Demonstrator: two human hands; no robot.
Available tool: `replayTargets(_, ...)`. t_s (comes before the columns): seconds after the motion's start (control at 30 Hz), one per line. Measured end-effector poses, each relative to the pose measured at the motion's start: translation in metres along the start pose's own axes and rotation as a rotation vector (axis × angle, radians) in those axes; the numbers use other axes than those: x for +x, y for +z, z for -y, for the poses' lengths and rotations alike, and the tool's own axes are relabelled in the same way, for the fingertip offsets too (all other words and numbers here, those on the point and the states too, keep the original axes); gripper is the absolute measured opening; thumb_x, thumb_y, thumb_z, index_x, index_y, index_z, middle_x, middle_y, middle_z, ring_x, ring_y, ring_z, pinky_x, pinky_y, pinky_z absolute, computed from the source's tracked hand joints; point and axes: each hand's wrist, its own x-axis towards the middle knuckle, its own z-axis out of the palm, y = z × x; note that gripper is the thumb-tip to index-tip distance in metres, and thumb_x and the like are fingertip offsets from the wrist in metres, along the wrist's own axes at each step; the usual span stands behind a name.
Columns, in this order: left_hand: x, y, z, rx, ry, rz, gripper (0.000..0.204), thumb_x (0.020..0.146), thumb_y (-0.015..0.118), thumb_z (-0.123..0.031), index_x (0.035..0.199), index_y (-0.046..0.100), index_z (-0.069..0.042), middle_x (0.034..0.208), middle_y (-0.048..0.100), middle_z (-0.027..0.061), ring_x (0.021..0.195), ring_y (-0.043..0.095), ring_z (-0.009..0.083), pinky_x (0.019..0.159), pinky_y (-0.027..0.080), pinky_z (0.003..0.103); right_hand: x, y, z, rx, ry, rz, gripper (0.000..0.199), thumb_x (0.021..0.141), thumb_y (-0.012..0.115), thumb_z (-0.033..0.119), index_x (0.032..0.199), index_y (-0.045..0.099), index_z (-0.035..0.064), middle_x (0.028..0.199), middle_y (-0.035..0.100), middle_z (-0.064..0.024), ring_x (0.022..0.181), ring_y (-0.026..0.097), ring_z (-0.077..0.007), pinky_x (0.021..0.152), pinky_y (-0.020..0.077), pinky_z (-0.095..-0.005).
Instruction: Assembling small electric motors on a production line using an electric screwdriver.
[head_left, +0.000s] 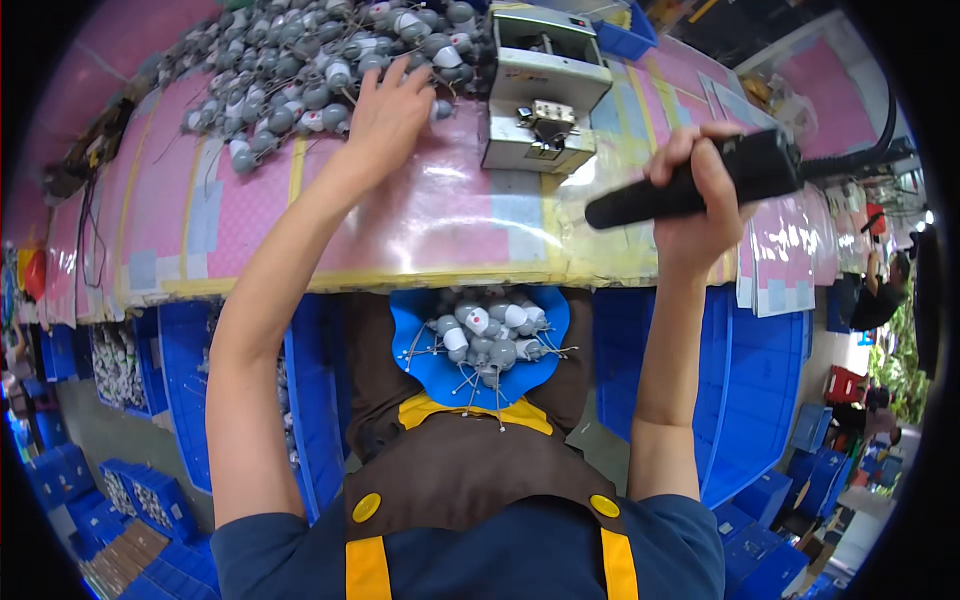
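Pointing left, long axis nearly crosswise: black tool (668, 196) in right hand (704, 224).

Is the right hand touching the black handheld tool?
Touching: the head view shows the right hand wrapped around the black handheld tool.

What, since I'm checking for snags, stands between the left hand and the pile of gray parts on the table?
Nothing visible: the left hand is already over the near edge of the pile of gray parts. The boxy machine stands to its right, not between them.
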Motion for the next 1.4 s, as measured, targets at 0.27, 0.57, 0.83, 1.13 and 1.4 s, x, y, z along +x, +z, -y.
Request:
replayTargets(0.27,-0.042,-0.031,-0.105,-0.676,-0.206,0.138,0.032,0.068,0.072,-0.022,0.089,0.055,-0.005,0.088,0.056,0.0110,0.087,0.055,0.0291,0.079,0.040,0.041,0.063,0.070,-0.009,-0.109,-0.176,-0.159,0.016,0.074,0.068,0.012,0.079,0.055,0.0023,0.064,0.055,-0.0035,0.053,0.052,-0.0106,0.052,0.0404,-0.0230)
replayTargets(0.57,-0.066,-0.034,-0.129,-1.071,-0.334,-0.012,0.042,0.063,0.074,-0.010,0.098,0.052,-0.001,0.098,0.050,0.0152,0.094,0.050,0.0330,0.083,0.040,0.039,0.041,0.067,-0.017,-0.315,0.044,-0.121,0.018,0.075,0.070,0.015,0.076,0.056,0.0035,0.061,0.055,-0.0016,0.052,0.053,-0.0101,0.051,0.0410,-0.0228)
replayTargets(0.83,-0.062,-0.034,-0.146,-1.006,-0.261,0.008,0.043,0.062,0.073,-0.006,0.099,0.052,-0.002,0.097,0.050,0.0134,0.094,0.049,0.0318,0.082,0.039,0.039,-0.021,0.047,-0.022,-0.074,-0.045,0.072,0.026,0.073,0.066,0.004,0.095,0.053,-0.0020,0.077,0.060,-0.0105,0.060,0.056,-0.0133,0.056,0.0469,-0.0250)
replayTargets(1.13,-0.064,-0.032,-0.150,-0.954,-0.222,-0.027,0.047,0.060,0.074,-0.008,0.102,0.053,-0.003,0.097,0.051,0.0107,0.094,0.050,0.0292,0.081,0.038,0.039,-0.031,0.050,-0.027,-0.048,0.031,0.071,0.031,0.067,0.074,0.000,0.092,0.055,-0.0004,0.076,0.062,-0.0063,0.065,0.058,-0.0098,0.060,0.0473,-0.0225)
replayTargets(1.4,-0.064,-0.031,-0.151,-0.955,-0.264,-0.010,0.046,0.060,0.074,-0.007,0.101,0.054,-0.003,0.096,0.053,0.0099,0.093,0.051,0.0285,0.080,0.039,0.038,-0.038,0.034,-0.051,-0.113,-0.056,0.226,0.034,0.076,0.068,0.011,0.098,0.044,0.0014,0.073,0.055,-0.0137,0.056,0.052,-0.0164,0.052,0.0463,-0.0269)
